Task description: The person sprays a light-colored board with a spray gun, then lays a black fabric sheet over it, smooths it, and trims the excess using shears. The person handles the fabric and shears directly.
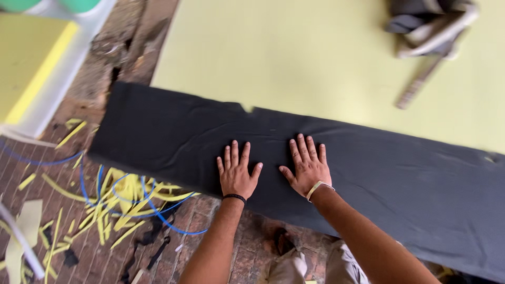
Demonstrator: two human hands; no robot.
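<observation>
The left hand and right hand are pressed flat, fingers spread, gripping nothing, on a long black fabric strip laid over a pale yellow-green foam sheet. Smoothing seems in hand; outward strokes toward nine and three o'clock appear called for. Yellow foam offcuts lie at eight o'clock.
</observation>
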